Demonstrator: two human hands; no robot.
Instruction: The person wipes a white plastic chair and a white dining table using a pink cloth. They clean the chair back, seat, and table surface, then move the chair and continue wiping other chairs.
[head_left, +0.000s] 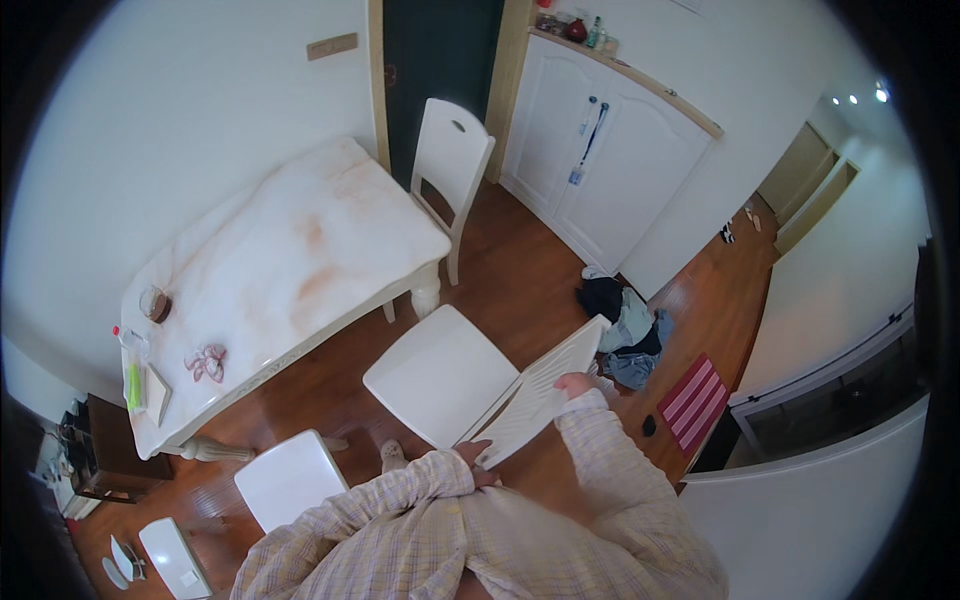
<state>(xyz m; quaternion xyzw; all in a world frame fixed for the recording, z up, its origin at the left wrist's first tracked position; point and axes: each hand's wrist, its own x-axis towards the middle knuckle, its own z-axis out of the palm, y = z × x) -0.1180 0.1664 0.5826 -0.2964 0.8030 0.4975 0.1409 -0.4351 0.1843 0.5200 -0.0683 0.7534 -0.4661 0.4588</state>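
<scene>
Both my hands are on a white slotted panel (534, 409) that slants up in front of my body. It stands against the near side of a white chair seat (446, 375); whether it is the chair's backrest or a separate basket I cannot tell. My left hand (476, 459) grips its lower left end, partly hidden by the checked sleeve. Further right, my right hand (576, 384) closes on its outer edge, fingers mostly hidden. A heap of clothes (630, 322) lies on the wooden floor beyond the panel.
A marble-patterned table (277, 262) stands left, bearing a glass jar (155, 304), a bottle and a scrunchie (206, 363). Another white chair (454, 157) is at its far end, a white seat (291, 476) nearer me. Ahead are white cabinets (600, 150); a striped mat (694, 405) lies right.
</scene>
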